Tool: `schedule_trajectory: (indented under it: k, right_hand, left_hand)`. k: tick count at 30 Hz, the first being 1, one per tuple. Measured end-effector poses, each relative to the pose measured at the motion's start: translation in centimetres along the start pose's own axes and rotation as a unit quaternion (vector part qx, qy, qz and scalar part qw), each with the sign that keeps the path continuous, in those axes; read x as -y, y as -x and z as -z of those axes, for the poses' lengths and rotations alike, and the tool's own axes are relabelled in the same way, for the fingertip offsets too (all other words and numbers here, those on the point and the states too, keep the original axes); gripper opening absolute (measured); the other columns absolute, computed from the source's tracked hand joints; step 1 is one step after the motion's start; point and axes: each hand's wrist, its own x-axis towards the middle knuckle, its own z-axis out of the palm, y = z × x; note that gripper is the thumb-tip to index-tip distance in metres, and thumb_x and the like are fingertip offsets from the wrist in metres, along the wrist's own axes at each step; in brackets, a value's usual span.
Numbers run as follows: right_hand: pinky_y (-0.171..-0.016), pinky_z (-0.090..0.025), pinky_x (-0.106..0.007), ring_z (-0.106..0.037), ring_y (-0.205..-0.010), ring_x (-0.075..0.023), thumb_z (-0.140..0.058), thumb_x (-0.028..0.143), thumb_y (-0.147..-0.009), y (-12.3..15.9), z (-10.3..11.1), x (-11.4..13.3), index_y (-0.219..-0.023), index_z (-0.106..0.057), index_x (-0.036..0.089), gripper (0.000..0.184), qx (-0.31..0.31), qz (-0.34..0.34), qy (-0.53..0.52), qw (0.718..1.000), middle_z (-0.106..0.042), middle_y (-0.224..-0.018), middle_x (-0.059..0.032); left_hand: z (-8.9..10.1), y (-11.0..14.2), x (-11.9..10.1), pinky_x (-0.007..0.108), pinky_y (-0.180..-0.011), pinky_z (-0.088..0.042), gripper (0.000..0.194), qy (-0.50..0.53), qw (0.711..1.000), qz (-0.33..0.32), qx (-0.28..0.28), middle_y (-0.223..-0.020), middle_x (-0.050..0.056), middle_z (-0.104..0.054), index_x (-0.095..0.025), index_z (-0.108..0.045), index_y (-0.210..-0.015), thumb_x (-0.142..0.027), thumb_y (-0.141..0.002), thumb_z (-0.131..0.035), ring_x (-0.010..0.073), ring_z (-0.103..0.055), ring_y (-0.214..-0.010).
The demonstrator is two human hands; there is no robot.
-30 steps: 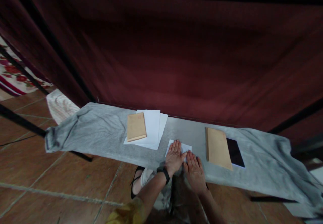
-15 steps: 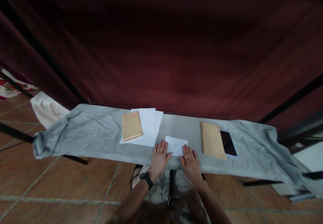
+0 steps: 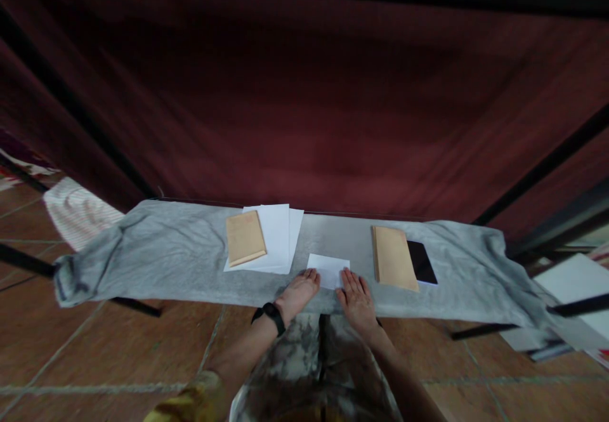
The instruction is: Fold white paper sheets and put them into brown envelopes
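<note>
A small folded sheet of white paper (image 3: pixel 329 270) lies on the grey cloth in front of me. My left hand (image 3: pixel 302 290), with a black watch on its wrist, is turned on its side at the paper's left edge. Its fingers are bent together there and the thumb is mostly hidden. Flat over the paper's right edge rests my right hand (image 3: pixel 356 298), its fingers stretched out.
Grey cloth (image 3: pixel 176 244) covers a long narrow bench. On the left, a brown envelope stack (image 3: pixel 246 238) lies on white sheets (image 3: pixel 278 244). To the right, more brown envelopes (image 3: pixel 394 257) partly overlap a dark tablet (image 3: pixel 421 262). A dark red curtain (image 3: pixel 304 124) hangs behind.
My left hand has gone from lying flat on the paper to being turned on its side, fingers bent at its left edge. My right hand stays flat. The view has shifted slightly.
</note>
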Motion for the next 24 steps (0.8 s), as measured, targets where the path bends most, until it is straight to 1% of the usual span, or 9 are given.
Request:
schedule_trajectory:
  k: [3, 6, 8, 11, 14, 16, 18, 21, 24]
  right_hand:
    - [-0.115, -0.032, -0.048, -0.049, -0.137, -0.0255, -0.037, 0.033, -0.104, 0.0, 0.0, 0.0, -0.149, -0.042, 0.014, 0.05, 0.003, -0.003, -0.011, 1.0, -0.052, -0.149, -0.0145]
    - [-0.114, -0.035, -0.05, -0.049, -0.136, -0.0266, -0.041, 0.036, -0.102, -0.3, 0.2, -0.5, -0.147, -0.046, 0.016, 0.05, 0.016, -0.008, -0.043, 0.999, -0.052, -0.149, -0.0139]
    - [-0.112, -0.039, -0.051, -0.053, -0.133, -0.0266, -0.045, 0.036, -0.1, -0.6, 0.6, -1.0, -0.144, -0.05, 0.017, 0.049, 0.025, -0.01, -0.081, 0.996, -0.056, -0.145, -0.0132]
    - [-0.104, -0.049, -0.047, -0.063, -0.121, -0.0246, -0.048, 0.029, -0.097, -1.1, 1.2, -2.0, -0.135, -0.061, 0.022, 0.041, 0.025, -0.016, -0.156, 0.987, -0.067, -0.131, -0.0103]
    - [-0.097, -0.054, -0.045, -0.068, -0.11, -0.0237, -0.049, 0.024, -0.094, -1.3, 1.6, -2.5, -0.117, -0.072, 0.026, 0.032, 0.01, -0.027, -0.212, 0.977, -0.074, -0.118, -0.0072]
    - [-0.096, -0.055, -0.046, -0.07, -0.107, -0.0241, -0.052, 0.025, -0.094, -1.4, 1.6, -2.5, -0.108, -0.076, 0.027, 0.028, 0.001, -0.033, -0.23, 0.973, -0.076, -0.113, -0.0069]
    - [-0.094, -0.056, -0.045, -0.071, -0.103, -0.024, -0.053, 0.028, -0.094, -1.6, 1.5, -2.4, -0.104, -0.077, 0.026, 0.026, -0.005, -0.045, -0.241, 0.969, -0.076, -0.109, -0.007]
    - [-0.087, -0.057, -0.04, -0.072, -0.093, -0.0233, -0.05, 0.031, -0.096, -2.1, 1.1, -2.4, -0.099, -0.077, 0.023, 0.028, -0.013, -0.071, -0.245, 0.967, -0.078, -0.098, -0.0077]
    - [-0.081, -0.057, -0.037, -0.072, -0.084, -0.0232, -0.046, 0.034, -0.098, -2.7, 0.7, -2.6, -0.09, -0.076, 0.021, 0.033, -0.017, -0.087, -0.237, 0.967, -0.077, -0.089, -0.0086]
  left_hand:
    - [0.8, -0.2, -0.2, 0.037, -0.108, -0.044, 0.048, 0.005, 1.0, 0.003, -0.007, -0.129, 0.011, -0.067, -0.019, -0.066, -0.117, 0.001, -0.082, -0.041, 0.0216, -0.059, -0.124]
    - [1.8, -0.2, -0.2, 0.035, -0.103, -0.047, 0.036, 0.006, 1.0, 0.007, -0.017, -0.114, 0.01, -0.072, -0.018, -0.069, -0.105, -0.003, -0.086, -0.042, 0.0213, -0.065, -0.11]
    - [2.4, 0.3, -0.3, 0.034, -0.096, -0.05, 0.031, 0.007, 1.0, 0.011, -0.027, -0.105, 0.008, -0.073, -0.02, -0.069, -0.1, -0.008, -0.092, -0.041, 0.0209, -0.067, -0.102]
    - [2.8, 1.5, -0.4, 0.033, -0.093, -0.051, 0.029, 0.042, 0.997, 0.015, -0.059, -0.102, 0.005, -0.073, -0.022, -0.069, -0.101, -0.016, -0.098, -0.041, 0.0202, -0.067, -0.1]
    - [2.3, 2.6, -0.3, 0.033, -0.095, -0.051, 0.022, 0.115, 0.988, 0.033, -0.096, -0.105, 0.004, -0.073, -0.023, -0.07, -0.103, -0.022, -0.098, -0.048, 0.0198, -0.067, -0.103]
    - [1.8, 2.8, 0.1, 0.036, -0.099, -0.05, 0.018, 0.146, 0.981, 0.057, -0.111, -0.109, 0.005, -0.074, -0.023, -0.071, -0.104, -0.023, -0.093, -0.057, 0.0211, -0.066, -0.106]
    - [1.3, 2.5, 0.6, 0.036, -0.099, -0.05, 0.017, 0.172, 0.973, 0.09, -0.124, -0.109, 0.005, -0.074, -0.023, -0.072, -0.103, -0.021, -0.089, -0.062, 0.0217, -0.066, -0.107]
    - [0.7, 1.5, 1.4, 0.033, -0.09, -0.053, 0.012, 0.203, 0.958, 0.141, -0.143, -0.099, 0.005, -0.075, -0.021, -0.072, -0.095, -0.02, -0.089, -0.062, 0.02, -0.068, -0.096]
    - [0.1, 0.6, 1.8, 0.031, -0.081, -0.052, 0.011, 0.2, 0.952, 0.173, -0.155, -0.088, 0.005, -0.073, -0.018, -0.071, -0.087, -0.024, -0.09, -0.061, 0.0188, -0.066, -0.084]
